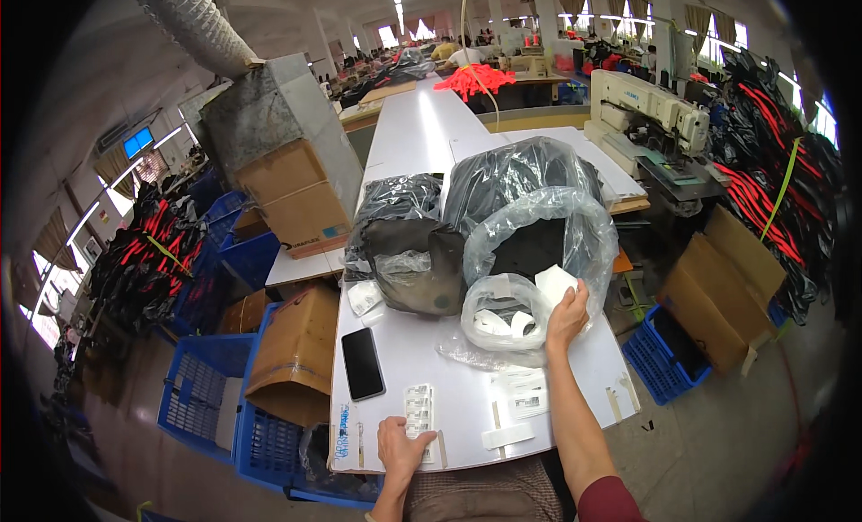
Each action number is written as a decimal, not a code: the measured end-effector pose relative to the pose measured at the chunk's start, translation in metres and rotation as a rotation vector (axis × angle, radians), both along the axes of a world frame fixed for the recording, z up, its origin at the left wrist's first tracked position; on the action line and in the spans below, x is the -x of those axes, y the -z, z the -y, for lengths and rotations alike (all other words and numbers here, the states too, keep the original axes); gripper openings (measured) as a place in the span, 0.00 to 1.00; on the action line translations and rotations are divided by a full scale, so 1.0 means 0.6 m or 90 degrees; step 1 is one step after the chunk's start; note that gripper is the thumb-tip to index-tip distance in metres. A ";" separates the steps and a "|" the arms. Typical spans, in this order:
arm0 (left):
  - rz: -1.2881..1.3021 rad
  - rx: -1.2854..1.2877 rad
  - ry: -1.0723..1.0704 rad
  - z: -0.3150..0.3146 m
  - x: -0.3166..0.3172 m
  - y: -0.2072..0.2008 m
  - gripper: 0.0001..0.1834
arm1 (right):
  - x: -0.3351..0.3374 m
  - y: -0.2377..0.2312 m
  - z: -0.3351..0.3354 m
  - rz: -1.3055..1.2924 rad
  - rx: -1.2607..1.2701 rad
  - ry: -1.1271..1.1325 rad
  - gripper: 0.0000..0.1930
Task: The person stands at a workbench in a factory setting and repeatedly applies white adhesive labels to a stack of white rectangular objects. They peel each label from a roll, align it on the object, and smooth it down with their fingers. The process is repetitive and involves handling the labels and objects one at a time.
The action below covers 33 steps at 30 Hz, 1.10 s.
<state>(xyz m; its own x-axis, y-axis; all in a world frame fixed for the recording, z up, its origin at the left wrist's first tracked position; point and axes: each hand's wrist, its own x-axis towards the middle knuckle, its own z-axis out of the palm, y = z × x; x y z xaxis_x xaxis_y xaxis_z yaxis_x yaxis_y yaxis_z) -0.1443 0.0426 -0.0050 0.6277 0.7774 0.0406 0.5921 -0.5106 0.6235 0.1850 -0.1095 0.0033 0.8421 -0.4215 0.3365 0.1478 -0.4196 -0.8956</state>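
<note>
My right hand (567, 317) grips a white folded piece (556, 280), perhaps paper or cloth, above the rim of a small clear plastic bag (480, 332). Inside that bag lie more white pieces (490, 323). At the table's near edge my left hand (404, 446) rests with thumb and fingers apart, touching the lower end of a stack of printed white labels (418, 409). Other printed label strips (528, 403) and a blank white strip (507, 436) lie between my arms. Behind the small bag, a large clear bag (588, 219) stands open around black material (530, 253).
A black phone (363, 364) and a small white packet (365, 298) lie on the white table (346, 432). Dark plastic-wrapped bundles (417, 266) stand at its back. Blue crates (202, 392) and cardboard boxes (292, 356) flank it. A sewing machine (646, 109) is at right.
</note>
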 end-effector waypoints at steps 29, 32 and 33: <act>0.471 0.676 0.071 0.046 0.035 -0.108 0.06 | 0.405 -0.096 0.012 -0.424 -0.225 -0.912 0.13; 0.445 0.784 0.061 0.050 0.030 -0.114 0.08 | 0.412 -0.095 0.049 -0.460 -0.066 -0.977 0.14; 0.440 0.822 0.064 0.055 0.027 -0.119 0.09 | 0.415 -0.097 0.062 -0.437 0.018 -0.992 0.14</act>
